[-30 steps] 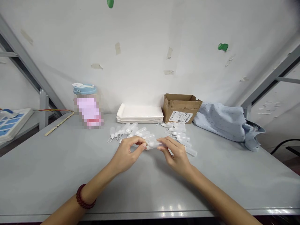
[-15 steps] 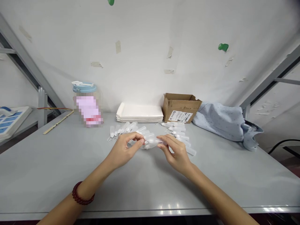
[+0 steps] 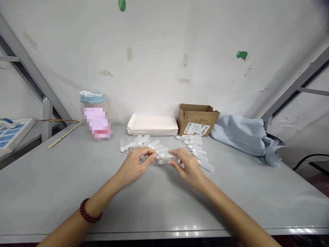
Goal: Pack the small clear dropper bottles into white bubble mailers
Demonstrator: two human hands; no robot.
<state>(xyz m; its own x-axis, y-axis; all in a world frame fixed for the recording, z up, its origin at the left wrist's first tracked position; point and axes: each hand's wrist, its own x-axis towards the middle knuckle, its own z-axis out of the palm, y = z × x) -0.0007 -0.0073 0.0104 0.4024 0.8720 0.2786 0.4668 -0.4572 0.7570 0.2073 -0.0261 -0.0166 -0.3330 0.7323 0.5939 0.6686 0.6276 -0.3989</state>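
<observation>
A small translucent plastic bottle [image 3: 169,156] with a white cap lies level between my hands, above the table. My right hand [image 3: 189,168] grips its clear body between thumb and fingers. At the cap end, my left hand [image 3: 138,164] pinches a thin cord loop, partly hidden by the fingertips. Behind my left hand lies a fanned group of similar bottles [image 3: 137,140], several with cord loops. A second row of bottles [image 3: 195,145] lies beyond my right hand, partly covered by it.
A stack of white envelopes [image 3: 154,125] and an open cardboard box [image 3: 197,120] stand at the wall. Pale blue cloth [image 3: 239,133] is heaped at the right. A cup with a blue lid [image 3: 92,97] and a thin wooden strip [image 3: 64,135] are at the left of the grey table [image 3: 164,206].
My right hand has shifted slightly left along the bottle, nearer to my left hand. My left hand keeps its pinch at the cap end. The view has tilted slightly.
</observation>
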